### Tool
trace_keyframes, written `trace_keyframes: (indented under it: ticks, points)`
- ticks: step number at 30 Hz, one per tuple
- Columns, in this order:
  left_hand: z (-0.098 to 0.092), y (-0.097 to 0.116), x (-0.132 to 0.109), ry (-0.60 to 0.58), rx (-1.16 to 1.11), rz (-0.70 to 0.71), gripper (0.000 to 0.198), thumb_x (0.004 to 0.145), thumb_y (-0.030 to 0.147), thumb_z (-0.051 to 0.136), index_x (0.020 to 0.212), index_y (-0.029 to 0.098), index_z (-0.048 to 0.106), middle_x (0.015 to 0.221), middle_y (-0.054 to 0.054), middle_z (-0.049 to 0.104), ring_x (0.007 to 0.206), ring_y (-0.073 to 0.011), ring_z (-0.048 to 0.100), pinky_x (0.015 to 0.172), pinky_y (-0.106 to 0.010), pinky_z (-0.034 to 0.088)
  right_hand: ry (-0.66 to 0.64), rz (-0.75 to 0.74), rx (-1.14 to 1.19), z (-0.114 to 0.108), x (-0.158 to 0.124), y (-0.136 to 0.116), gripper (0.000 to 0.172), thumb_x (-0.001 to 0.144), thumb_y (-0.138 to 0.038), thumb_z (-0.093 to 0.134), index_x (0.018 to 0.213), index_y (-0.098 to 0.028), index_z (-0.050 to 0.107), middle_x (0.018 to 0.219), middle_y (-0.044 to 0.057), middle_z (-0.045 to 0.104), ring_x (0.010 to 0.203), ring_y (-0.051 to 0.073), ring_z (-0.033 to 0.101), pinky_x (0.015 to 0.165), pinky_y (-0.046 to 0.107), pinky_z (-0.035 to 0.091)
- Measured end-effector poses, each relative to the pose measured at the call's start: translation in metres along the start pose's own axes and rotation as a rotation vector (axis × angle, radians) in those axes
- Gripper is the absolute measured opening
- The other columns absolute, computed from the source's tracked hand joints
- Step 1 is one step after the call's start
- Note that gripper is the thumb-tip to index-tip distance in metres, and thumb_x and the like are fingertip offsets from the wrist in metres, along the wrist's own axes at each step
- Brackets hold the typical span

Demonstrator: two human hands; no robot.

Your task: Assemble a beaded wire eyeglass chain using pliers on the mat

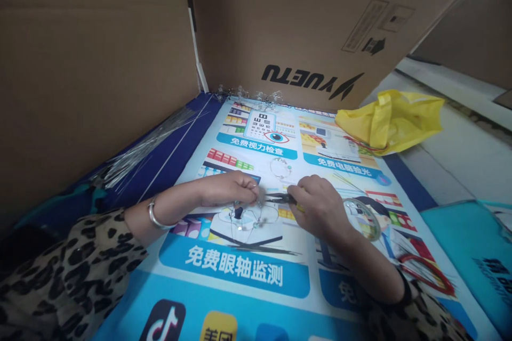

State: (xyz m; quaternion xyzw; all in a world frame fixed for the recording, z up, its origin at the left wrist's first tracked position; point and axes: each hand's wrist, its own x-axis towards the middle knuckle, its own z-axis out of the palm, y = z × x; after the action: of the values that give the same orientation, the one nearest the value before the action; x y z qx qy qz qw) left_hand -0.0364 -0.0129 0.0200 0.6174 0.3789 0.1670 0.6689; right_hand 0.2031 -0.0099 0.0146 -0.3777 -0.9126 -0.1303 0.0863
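Observation:
My left hand (234, 187) is closed in a pinch at the top of a thin wire ring (240, 226) with small beads, which hangs below the fingers. My right hand (318, 205) is wrapped round the yellow-handled needle-nose pliers (282, 199). Their dark jaws point left at my left fingertips; whether they grip the wire is too blurred to tell. Just beyond the pliers, a second wire ring (281, 168) with a greenish bead lies on the printed sheet (176, 287). Thin dark wires (260, 249) lie nearer to me.
Cardboard walls (304, 21) rise at the back and left. Small wire pieces (260, 97) stand along the back, with straight wires (148, 146) at left. On the right are a clear round roll (374, 226), a red coil (444, 279), a yellow bag (412, 122) and a teal bag (460, 234).

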Motion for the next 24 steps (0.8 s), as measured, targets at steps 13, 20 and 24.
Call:
trace_keyframes:
  ticks: [13,20,24]
  points:
    - [0.006,0.004,0.001,0.079,0.019,0.020,0.012,0.073,0.022,0.050,0.063,0.015,0.051,0.054,0.004,0.045,0.050,-0.0086,0.037,0.049,-0.022,0.031,-0.114,0.061,-0.067,-0.011,0.004,-0.014,0.011,0.079,-0.019,0.049,0.076,-0.019,0.060,0.076,0.007,0.054,0.074,0.019,0.041,0.062,0.031,0.021]
    - [0.010,0.003,0.002,0.145,0.015,0.047,0.010,0.072,0.019,0.047,0.063,0.015,0.051,0.053,0.004,0.047,0.048,-0.0079,0.037,0.048,-0.022,0.029,-0.143,0.100,-0.084,-0.019,0.003,-0.020,0.013,0.081,-0.019,0.047,0.076,-0.019,0.059,0.075,0.007,0.055,0.071,0.018,0.041,0.060,0.031,0.019]
    - [0.013,0.000,0.004,0.166,0.016,0.063,0.013,0.073,0.020,0.046,0.061,0.016,0.048,0.052,0.004,0.047,0.047,-0.0078,0.037,0.048,-0.022,0.029,-0.131,0.117,-0.109,-0.023,0.002,-0.025,0.011,0.080,-0.018,0.048,0.076,-0.019,0.058,0.074,0.008,0.054,0.071,0.019,0.042,0.059,0.032,0.019]
